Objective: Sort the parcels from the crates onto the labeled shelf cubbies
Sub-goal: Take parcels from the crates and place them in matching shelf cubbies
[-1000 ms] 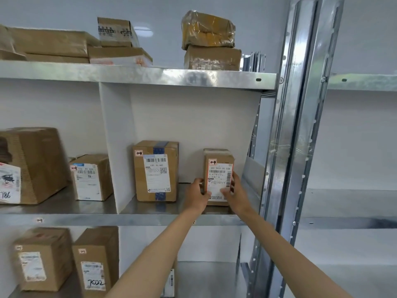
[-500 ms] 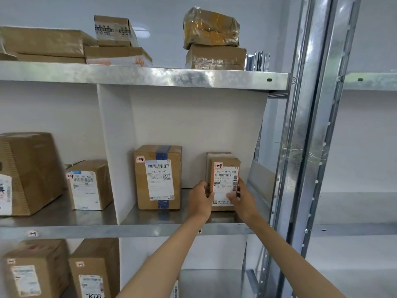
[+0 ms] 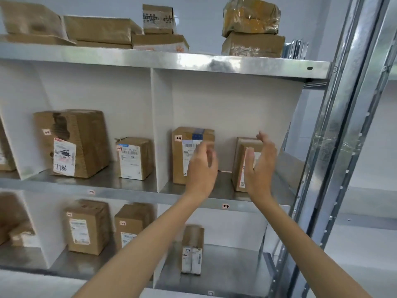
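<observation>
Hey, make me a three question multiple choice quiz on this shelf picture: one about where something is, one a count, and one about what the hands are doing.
1. Where does the small parcel by the right hand stand?
A. On the top shelf.
B. On the middle shelf, in its right cubby, right of the blue-taped box.
C. On the floor.

2. How many parcels stand in that right cubby?
A. One.
B. Two.
C. Four.

3. What are the hands doing?
A. Both are open and hold nothing.
B. Both grip the small parcel.
C. One lifts the blue-taped box.

Answers:
1 B: it sits on the middle shelf beside the blue-taped box.
2 B: only those two boxes show there.
3 A: the left hand and the right hand have straight fingers, with no grip on anything.
</observation>
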`<state>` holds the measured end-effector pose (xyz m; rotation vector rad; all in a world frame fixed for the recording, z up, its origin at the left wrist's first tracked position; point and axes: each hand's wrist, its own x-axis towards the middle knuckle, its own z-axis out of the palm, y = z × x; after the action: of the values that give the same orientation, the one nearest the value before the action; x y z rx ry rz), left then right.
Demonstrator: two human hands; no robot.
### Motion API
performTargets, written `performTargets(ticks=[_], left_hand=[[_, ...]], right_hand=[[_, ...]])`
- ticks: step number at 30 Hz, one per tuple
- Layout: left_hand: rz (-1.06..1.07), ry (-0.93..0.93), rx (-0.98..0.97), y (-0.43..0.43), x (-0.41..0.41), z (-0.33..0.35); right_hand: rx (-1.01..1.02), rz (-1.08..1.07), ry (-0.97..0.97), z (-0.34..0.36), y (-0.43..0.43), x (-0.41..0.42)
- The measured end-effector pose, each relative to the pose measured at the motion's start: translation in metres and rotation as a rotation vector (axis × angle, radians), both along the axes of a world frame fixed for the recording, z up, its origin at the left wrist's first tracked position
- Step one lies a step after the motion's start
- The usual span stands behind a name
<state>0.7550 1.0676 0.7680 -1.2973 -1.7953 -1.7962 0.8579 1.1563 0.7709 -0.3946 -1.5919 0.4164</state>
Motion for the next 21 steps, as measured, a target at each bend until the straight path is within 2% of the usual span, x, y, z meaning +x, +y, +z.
performTargets(ticks=[3,8,14,21], left_hand=[[0.077,0.063,0.097,-0.072,-0.017,0.022],[0.328,0.119,0.127,-0.238,-0.074,0.022],[0.718,0.022,0.084,-0.474,-0.129,-0.005],[1.099,-0.092,0.027,-0.701,-0.127,-0.054]], right_hand=[[0.123,0.105,0.01,0.016,-0.069,-0.04],[0.102,0.358,-0.027,0.011,-0.219,-0.121],[0.071,0.72,-0.134,-0.02,-0.412,-0.201],[0.089,1.044,-0.306,-0.069,-0.619,-0.256]])
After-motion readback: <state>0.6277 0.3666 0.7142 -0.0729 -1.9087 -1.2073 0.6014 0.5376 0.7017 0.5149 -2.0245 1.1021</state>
